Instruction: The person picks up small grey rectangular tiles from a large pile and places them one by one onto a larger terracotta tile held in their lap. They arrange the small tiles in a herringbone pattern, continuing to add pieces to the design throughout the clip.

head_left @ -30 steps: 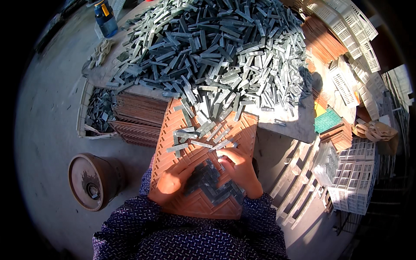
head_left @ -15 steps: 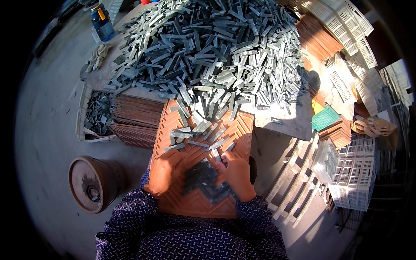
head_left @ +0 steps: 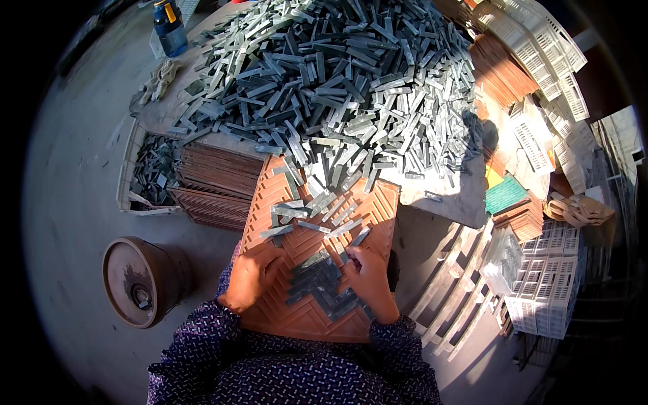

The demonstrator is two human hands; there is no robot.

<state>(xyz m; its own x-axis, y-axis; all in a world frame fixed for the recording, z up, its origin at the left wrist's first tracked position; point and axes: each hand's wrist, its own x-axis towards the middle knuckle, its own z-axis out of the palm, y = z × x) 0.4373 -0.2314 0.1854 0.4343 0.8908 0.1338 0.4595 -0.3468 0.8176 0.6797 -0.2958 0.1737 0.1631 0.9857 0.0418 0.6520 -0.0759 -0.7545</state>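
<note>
An orange tray with herringbone grooves lies in front of me. Dark stone strips fill its lower middle in a zigzag pattern. My left hand rests over the tray's left side with its fingers curled; what they hold, if anything, is hidden. At the right edge of the laid strips, my right hand has its thumb and fingers pinched together. Whatever is at those fingertips is too small to make out. Loose grey strips lie across the tray's upper part, beyond both hands.
A large heap of grey stone strips covers the table beyond the tray. To the left stand a crate of chips, stacked brown trays and a round bucket. White plastic crates and wooden pallets are at the right.
My left hand has drawn back slightly from the loose strips toward me. My right hand has shifted slightly right and nearer, uncovering more of the laid pattern. The view has shifted a little.
</note>
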